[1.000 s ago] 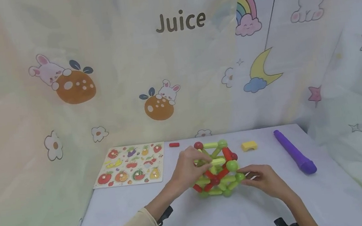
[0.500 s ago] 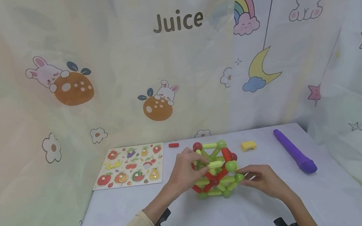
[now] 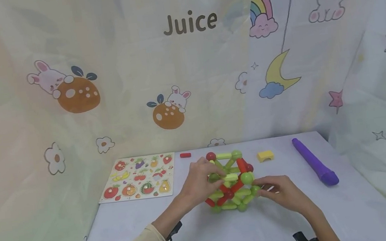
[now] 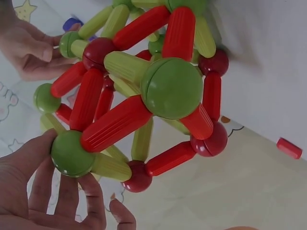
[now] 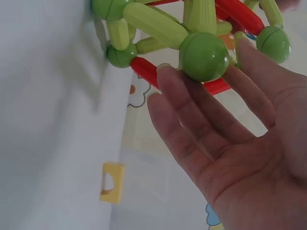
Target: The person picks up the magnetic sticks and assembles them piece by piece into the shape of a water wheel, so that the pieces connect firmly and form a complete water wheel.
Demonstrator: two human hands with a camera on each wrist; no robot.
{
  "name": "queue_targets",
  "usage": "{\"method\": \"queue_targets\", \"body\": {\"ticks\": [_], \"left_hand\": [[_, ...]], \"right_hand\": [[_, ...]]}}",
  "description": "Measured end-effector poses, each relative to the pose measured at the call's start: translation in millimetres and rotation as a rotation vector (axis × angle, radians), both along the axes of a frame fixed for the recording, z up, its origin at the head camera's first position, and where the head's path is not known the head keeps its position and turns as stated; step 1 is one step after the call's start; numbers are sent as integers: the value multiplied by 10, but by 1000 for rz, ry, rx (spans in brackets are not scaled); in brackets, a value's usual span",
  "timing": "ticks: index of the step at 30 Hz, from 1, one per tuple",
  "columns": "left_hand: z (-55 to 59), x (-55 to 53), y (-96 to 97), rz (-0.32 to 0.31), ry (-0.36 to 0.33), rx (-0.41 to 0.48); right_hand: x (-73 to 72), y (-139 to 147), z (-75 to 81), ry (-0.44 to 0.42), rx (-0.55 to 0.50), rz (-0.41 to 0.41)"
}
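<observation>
A ball-and-stick toy structure [image 3: 230, 195] of green and red balls joined by red and yellow-green sticks stands on the white table between the hands. The left hand [image 3: 196, 181] reaches over its upper left side. In the left wrist view, the left thumb and fingers hold a green ball [image 4: 73, 153] at one corner, with sticks fanning out from it. At the lower right, the right hand [image 3: 284, 192] holds another green ball [image 5: 204, 56] between thumb and index finger. Its other fingers extend loosely beneath, as the right wrist view shows.
A fruit picture board [image 3: 137, 177] lies on the left of the table, with a small red stick [image 3: 185, 155] beside it. Behind the structure sits a yellow arch block [image 3: 265, 156]. To the right is a purple microphone-shaped toy [image 3: 315, 162]. A printed curtain [image 3: 120, 65] hangs behind.
The head view has shifted slightly. The left hand and the yellow-green stick beside its fingers sit a little lower; the right hand stays at the same ball.
</observation>
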State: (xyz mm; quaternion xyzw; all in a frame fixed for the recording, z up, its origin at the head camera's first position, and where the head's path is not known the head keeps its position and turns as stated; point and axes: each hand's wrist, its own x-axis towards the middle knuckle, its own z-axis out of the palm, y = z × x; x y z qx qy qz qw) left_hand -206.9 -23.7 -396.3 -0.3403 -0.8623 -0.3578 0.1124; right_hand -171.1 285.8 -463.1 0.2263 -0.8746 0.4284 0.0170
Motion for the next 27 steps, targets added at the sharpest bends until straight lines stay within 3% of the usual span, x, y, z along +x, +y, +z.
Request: {"method": "queue_targets", "body": {"ticks": [14,27], "left_hand": [[-1,11,6,-6,2,1],[-8,25,-9,12,-15,10]], "right_hand": [[45,-176,112,126,162,-100],[40,-223,118,115,180,-122]]}}
